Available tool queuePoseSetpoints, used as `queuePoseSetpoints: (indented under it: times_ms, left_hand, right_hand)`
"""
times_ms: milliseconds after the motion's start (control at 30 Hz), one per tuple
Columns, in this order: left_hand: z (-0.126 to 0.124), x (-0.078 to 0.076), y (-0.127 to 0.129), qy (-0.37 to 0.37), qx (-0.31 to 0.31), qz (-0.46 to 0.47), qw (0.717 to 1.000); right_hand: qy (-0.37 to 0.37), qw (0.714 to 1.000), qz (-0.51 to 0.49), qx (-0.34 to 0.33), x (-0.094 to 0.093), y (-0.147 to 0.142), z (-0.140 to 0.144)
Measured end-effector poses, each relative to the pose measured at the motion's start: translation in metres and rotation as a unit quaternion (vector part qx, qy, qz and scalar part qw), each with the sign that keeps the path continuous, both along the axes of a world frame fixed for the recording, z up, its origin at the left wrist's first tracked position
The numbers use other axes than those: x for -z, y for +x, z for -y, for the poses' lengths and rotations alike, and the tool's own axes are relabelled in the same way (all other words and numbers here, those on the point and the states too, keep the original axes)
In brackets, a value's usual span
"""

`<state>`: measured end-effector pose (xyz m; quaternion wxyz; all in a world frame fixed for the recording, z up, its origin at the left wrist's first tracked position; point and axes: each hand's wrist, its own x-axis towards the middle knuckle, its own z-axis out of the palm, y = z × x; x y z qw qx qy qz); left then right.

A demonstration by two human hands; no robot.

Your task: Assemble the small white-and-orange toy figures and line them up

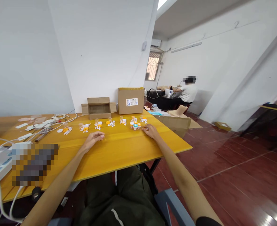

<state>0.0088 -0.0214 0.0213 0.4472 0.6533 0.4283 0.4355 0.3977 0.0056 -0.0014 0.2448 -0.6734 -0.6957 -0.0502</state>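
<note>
A row of small clusters of white and orange pieces with clear little jars (110,123) runs across the far part of the yellow table (119,150). My left hand (94,138) rests on the table just in front of that row, fingers curled loosely, holding nothing visible. My right hand (150,130) lies flat on the table at the right end of the row, fingertips touching a small dark piece (146,128) beside a cluster with a teal-topped piece (135,125).
Two cardboard boxes stand at the table's back: an open one (98,108) and a taller closed one (130,100). Cables, tools and white devices (1,157) crowd the left side. A seated person (187,92) works far behind. Another box (176,124) sits off the table's right edge.
</note>
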Motion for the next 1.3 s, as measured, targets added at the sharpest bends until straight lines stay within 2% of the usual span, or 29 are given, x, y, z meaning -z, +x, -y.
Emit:
queuePoseSetpoints:
  times_ms: [200,400,667,1067,1300]
  left_hand:
    - [0.002,-0.002,0.001,-0.002,-0.001,0.001,1.0]
    - [0.004,-0.004,0.003,-0.004,-0.003,0.006,1.0]
    - [0.003,-0.003,0.003,-0.005,0.003,0.002,1.0]
    - [0.001,0.001,0.004,0.001,0.011,-0.005,1.0]
    - [0.0,0.004,0.005,0.0,0.013,0.003,1.0]
  right_hand:
    - [-0.007,1.0,0.002,0.024,-0.001,-0.003,-0.004]
    - [-0.002,1.0,0.019,0.021,-0.003,-0.003,-0.003]
    - [-0.032,0.998,0.032,0.048,-0.008,-0.009,0.003]
    - [-0.006,1.0,0.027,-0.011,0.0,-0.002,0.009]
    - [0.01,0.998,0.011,-0.068,0.008,-0.002,0.017]
